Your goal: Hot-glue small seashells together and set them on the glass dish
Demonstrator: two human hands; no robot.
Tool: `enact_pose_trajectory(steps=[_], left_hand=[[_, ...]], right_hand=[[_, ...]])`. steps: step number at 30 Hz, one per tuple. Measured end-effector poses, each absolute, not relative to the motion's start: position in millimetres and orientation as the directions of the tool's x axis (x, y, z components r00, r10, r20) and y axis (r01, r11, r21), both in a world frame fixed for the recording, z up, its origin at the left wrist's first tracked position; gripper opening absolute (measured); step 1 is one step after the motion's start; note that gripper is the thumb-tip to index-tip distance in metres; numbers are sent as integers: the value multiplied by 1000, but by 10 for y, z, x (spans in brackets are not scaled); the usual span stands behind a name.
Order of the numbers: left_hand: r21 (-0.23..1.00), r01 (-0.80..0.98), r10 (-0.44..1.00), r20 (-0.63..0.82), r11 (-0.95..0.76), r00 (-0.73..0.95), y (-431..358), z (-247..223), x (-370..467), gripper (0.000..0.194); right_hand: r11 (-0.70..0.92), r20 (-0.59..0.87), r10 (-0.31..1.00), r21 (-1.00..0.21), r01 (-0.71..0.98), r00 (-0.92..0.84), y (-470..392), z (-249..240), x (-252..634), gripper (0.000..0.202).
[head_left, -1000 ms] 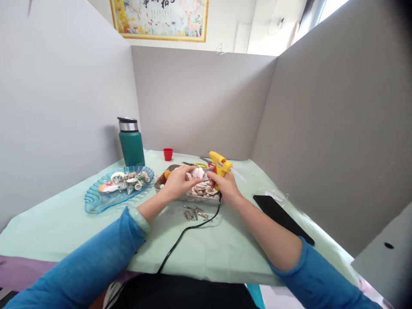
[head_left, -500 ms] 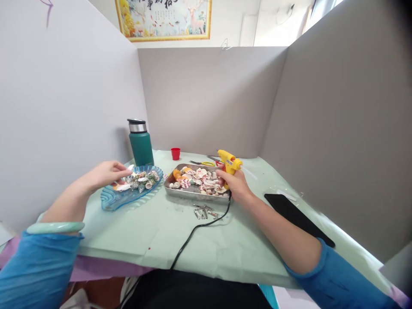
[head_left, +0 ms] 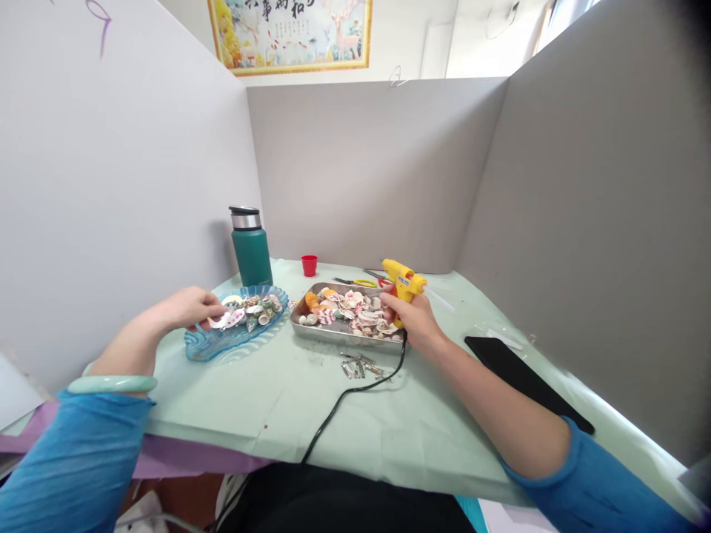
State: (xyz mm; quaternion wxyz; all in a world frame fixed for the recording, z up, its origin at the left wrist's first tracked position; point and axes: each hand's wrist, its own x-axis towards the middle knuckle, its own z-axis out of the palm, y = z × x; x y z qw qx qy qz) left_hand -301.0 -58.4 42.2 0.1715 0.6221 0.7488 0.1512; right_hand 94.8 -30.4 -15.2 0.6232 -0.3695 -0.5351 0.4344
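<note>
Framed picture (head_left: 294, 44), far wall: row of large black brush-style Chinese characters, tops cut off by upper edge of view. Legible: 事 (head_left: 266, 9), second from left, and 和 (head_left: 298, 8), fourth. Character between them partly cropped, reading uncertain; outermost two show only lower strokes. Below, small vertical columns of characters (head_left: 286, 34), too fine to read.

Left partition (head_left: 127, 155), near top: handwritten purple mark (head_left: 101, 20), a loop with a descending tail, resembling a 9; numeral or plain scribble, cannot tell.

Yellow glue gun (head_left: 404, 277), right of center: dark print on its side, illegible. Green bottle (head_left: 251, 254), left: faint marking near base, illegible.
</note>
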Motion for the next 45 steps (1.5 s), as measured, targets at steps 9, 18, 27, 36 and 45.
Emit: enact_pose_trajectory(steps=[9, 18, 27, 36, 45], left_hand=[[296, 951, 992, 65, 84, -108, -459, 426, -2884, 37], [236, 971, 998, 57, -28, 15, -331, 248, -2886, 42], [725, 689, 999, 10, 21, -41, -526, 366, -3205, 56], [564, 820, 988, 41, 98, -146, -468, 378, -3154, 36], [199, 943, 955, 192, -266, 228, -599, 823, -2056, 36]], right_hand=[[340, 338, 940, -928, -150, 38, -321, -126, 934, 28], [334, 333, 942, -930, -153, 34, -326, -129, 940, 26], [337, 336, 941, -931, -139, 34, -322, -130, 939, 28], [319, 316, 948, -936, -150, 43, -349, -96, 918, 30], [340, 339, 940, -926, -162, 32, -283, -160, 948, 27]])
